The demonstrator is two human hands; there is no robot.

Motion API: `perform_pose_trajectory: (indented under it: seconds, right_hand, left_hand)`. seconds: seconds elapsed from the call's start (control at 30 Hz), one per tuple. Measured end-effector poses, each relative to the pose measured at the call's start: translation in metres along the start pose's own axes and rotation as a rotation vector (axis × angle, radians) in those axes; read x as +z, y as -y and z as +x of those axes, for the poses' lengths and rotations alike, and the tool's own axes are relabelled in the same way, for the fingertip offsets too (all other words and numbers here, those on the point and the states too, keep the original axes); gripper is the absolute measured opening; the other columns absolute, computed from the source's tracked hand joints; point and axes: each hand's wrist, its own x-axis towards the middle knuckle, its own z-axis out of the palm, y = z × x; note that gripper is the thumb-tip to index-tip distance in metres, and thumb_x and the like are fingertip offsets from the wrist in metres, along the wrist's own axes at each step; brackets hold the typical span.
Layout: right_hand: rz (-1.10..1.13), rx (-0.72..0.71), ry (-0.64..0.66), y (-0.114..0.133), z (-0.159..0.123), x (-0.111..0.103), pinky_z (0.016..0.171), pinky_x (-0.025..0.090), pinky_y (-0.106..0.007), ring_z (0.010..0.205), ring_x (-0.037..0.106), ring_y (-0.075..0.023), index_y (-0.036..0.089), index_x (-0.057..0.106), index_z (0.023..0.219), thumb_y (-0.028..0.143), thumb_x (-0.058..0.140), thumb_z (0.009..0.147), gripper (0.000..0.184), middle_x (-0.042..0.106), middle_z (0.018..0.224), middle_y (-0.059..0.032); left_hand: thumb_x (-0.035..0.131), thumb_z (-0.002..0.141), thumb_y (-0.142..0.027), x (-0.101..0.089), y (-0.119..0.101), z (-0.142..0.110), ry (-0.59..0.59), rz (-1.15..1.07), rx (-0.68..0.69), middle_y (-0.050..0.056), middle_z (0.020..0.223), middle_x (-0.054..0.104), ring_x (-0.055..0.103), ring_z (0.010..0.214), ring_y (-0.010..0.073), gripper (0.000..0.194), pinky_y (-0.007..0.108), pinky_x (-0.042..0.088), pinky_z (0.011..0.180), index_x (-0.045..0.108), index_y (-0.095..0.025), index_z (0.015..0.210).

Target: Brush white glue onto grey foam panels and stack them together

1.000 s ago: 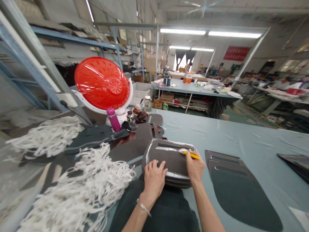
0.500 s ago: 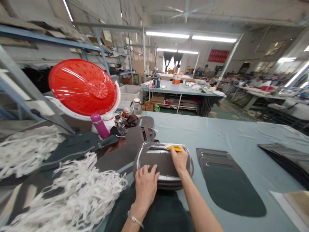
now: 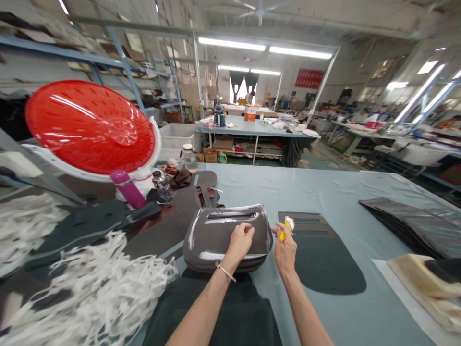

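Note:
A stack of grey rounded cut pieces [image 3: 212,235], glossy along the edges and round a slot, lies on the blue-grey table [image 3: 324,192] in front of me. My left hand [image 3: 240,241] rests on the right part of the top piece, fingers curled as if pinching its surface. My right hand [image 3: 285,245] is lifted just right of the stack, closed on a small yellow-handled brush [image 3: 285,228] with white bristles pointing up. A second pile of dark slotted pieces [image 3: 317,254] lies flat to the right.
A red fan [image 3: 90,127], a purple bottle [image 3: 124,189] and small jars stand at the left rear. White shredded strips [image 3: 86,283] heap at the left. Dark sheets [image 3: 414,223] and a foam block [image 3: 425,283] lie at the right. People work at far tables.
My right hand has lifted the brush off the slot area and moved right of the stack. My left hand has slid to the right on the top piece. The view has turned rightwards.

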Motion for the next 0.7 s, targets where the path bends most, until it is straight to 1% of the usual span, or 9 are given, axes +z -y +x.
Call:
perform_pose_trajectory:
  seconds: [0.07,0.13,0.27,0.33,0.4,0.47,0.53,0.63,0.7]
  right_hand:
    - [0.146,0.022,0.050,0.011,-0.005,0.003,0.073,0.050,-0.032,0.078,0.064,-0.0182,0.021,0.055,0.106,0.050,0.039,0.088,0.038,0.068,0.091,-0.0076]
    - [0.269,0.034,0.101,0.018,-0.008,0.007,0.070,0.051,-0.031,0.075,0.064,-0.0170,0.021,0.053,0.104,0.051,0.041,0.088,0.036,0.068,0.089,-0.0068]
    - [0.304,0.086,0.091,0.009,-0.009,0.015,0.067,0.051,-0.029,0.070,0.062,-0.0151,0.023,0.052,0.094,0.052,0.044,0.085,0.031,0.066,0.082,-0.0032]
    - [0.252,0.089,0.119,-0.002,-0.009,0.016,0.067,0.050,-0.029,0.069,0.061,-0.0148,0.023,0.052,0.085,0.051,0.046,0.084,0.029,0.064,0.079,-0.0016]
    - [0.212,0.072,0.158,-0.011,-0.009,0.016,0.067,0.049,-0.028,0.069,0.060,-0.0145,0.023,0.051,0.081,0.049,0.046,0.084,0.027,0.063,0.076,-0.0003]
    - [0.193,0.063,0.181,-0.016,-0.008,0.015,0.066,0.049,-0.027,0.067,0.058,-0.0138,0.024,0.051,0.079,0.048,0.047,0.082,0.025,0.061,0.074,0.0010]
    - [0.227,0.083,0.210,-0.017,-0.005,0.012,0.066,0.049,-0.027,0.067,0.058,-0.0130,0.024,0.050,0.078,0.049,0.051,0.080,0.025,0.061,0.073,0.0019]
    - [0.465,0.211,0.260,-0.013,0.000,-0.001,0.067,0.050,-0.025,0.072,0.061,-0.0121,0.023,0.047,0.080,0.051,0.056,0.076,0.029,0.062,0.080,0.0009]
    - [0.666,0.325,0.276,-0.012,0.003,-0.020,0.064,0.050,-0.024,0.075,0.062,-0.0115,0.024,0.044,0.085,0.052,0.058,0.075,0.033,0.063,0.090,-0.0007]
  left_hand:
    - [0.060,0.075,-0.042,0.011,-0.006,0.010,-0.006,-0.152,-0.053,0.010,0.092,0.067,0.061,0.084,0.0180,0.034,0.030,0.045,0.079,0.063,-0.013,0.092]
    - [0.065,0.069,-0.045,0.016,-0.009,0.016,-0.041,-0.264,-0.094,0.008,0.081,0.068,0.061,0.075,0.0174,0.036,0.029,0.046,0.073,0.064,-0.012,0.084]
    - [0.059,0.073,-0.041,0.005,-0.011,0.011,-0.062,-0.333,-0.105,0.005,0.072,0.067,0.059,0.067,0.0156,0.031,0.027,0.046,0.064,0.064,-0.011,0.078]
    - [0.058,0.074,-0.040,-0.010,-0.019,-0.003,-0.041,-0.404,-0.087,0.004,0.076,0.068,0.061,0.069,0.0153,0.032,0.026,0.047,0.065,0.065,-0.012,0.086]
    - [0.062,0.073,-0.039,-0.028,-0.035,-0.022,0.026,-0.570,-0.066,0.003,0.081,0.070,0.063,0.070,0.0155,0.036,0.027,0.049,0.068,0.064,-0.013,0.098]
    - [0.064,0.073,-0.036,-0.044,-0.059,-0.045,0.127,-0.745,-0.043,0.004,0.087,0.071,0.065,0.074,0.0161,0.043,0.028,0.051,0.072,0.061,-0.015,0.110]
    - [0.066,0.072,-0.033,-0.055,-0.086,-0.069,0.180,-0.841,-0.036,0.005,0.091,0.071,0.066,0.076,0.0171,0.046,0.028,0.053,0.072,0.059,-0.015,0.114]
    - [0.068,0.071,-0.028,-0.057,-0.117,-0.099,0.234,-0.895,-0.063,0.007,0.092,0.071,0.067,0.076,0.0187,0.046,0.028,0.055,0.068,0.059,-0.015,0.114]
    - [0.068,0.071,-0.026,-0.050,-0.126,-0.113,0.243,-0.920,-0.087,0.007,0.091,0.072,0.068,0.075,0.0191,0.043,0.027,0.055,0.066,0.061,-0.014,0.112]
